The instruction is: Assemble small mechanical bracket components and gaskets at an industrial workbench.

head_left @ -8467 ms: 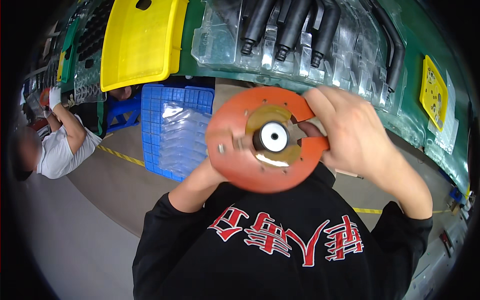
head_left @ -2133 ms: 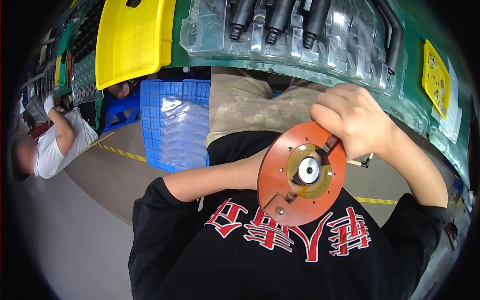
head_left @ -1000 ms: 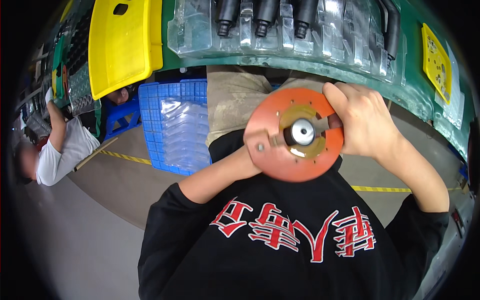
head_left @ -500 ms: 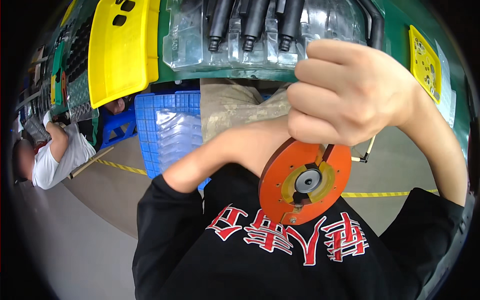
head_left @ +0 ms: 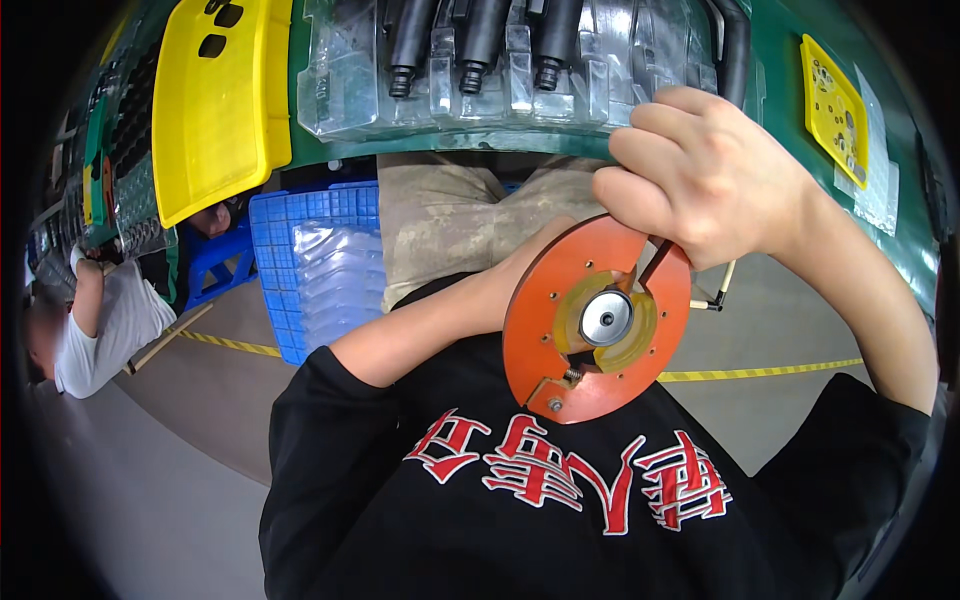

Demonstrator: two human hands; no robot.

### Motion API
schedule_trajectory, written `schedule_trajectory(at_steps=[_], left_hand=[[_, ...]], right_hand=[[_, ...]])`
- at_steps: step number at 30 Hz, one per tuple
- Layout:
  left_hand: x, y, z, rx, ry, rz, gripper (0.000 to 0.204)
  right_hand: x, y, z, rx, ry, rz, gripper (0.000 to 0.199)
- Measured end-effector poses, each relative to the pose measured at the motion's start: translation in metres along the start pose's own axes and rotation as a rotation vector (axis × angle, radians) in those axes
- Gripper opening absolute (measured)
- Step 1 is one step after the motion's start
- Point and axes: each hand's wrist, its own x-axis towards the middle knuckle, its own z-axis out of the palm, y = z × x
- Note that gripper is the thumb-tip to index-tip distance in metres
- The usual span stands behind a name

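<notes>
An orange round disc fixture (head_left: pixel 540 300) is tilted in front of my chest. It has a yellow inner ring, a small spring and a slot at its upper right. A silver round part with a dark centre (head_left: pixel 606 318) sits in its middle. My left hand (head_left: pixel 545 245) reaches behind the disc, which hides its fingers. My right hand (head_left: pixel 690 170) is closed in a fist at the disc's upper right rim, beside the slot. Whatever lies inside the fist is hidden.
On the green table (head_left: pixel 470 142) ahead, a clear plastic tray (head_left: pixel 340 100) holds several black cylindrical parts. Yellow trays (head_left: pixel 205 130) stand left and right. A blue crate (head_left: pixel 275 270) with clear plastic trays is below the table edge. Another person (head_left: pixel 110 325) sits at far left.
The disc has risen slightly toward my right fist and turned a little. The fist has changed its angle at the rim. The table and surroundings have shifted left in view.
</notes>
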Motion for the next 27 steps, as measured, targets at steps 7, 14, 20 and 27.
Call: schedule_trajectory(at_steps=[7,14,20,27], left_hand=[[-0.005,-0.020,-0.009,-0.086,-0.083,0.046,0.038],[0.000,-0.037,-0.007,-0.142,-0.048,0.195,0.044],[-0.005,-0.052,-0.005,-0.105,-0.078,0.185,0.052],[-0.016,-0.075,-0.001,-0.060,-0.161,0.077,0.059]], right_hand=[[-0.013,-0.013,-0.005,-0.055,-0.074,0.148,0.018],[-0.021,-0.019,-0.001,-0.053,-0.086,0.267,0.021],[-0.021,-0.022,0.002,-0.040,-0.092,0.339,0.021],[-0.022,-0.023,0.006,-0.020,-0.095,0.358,0.022]])
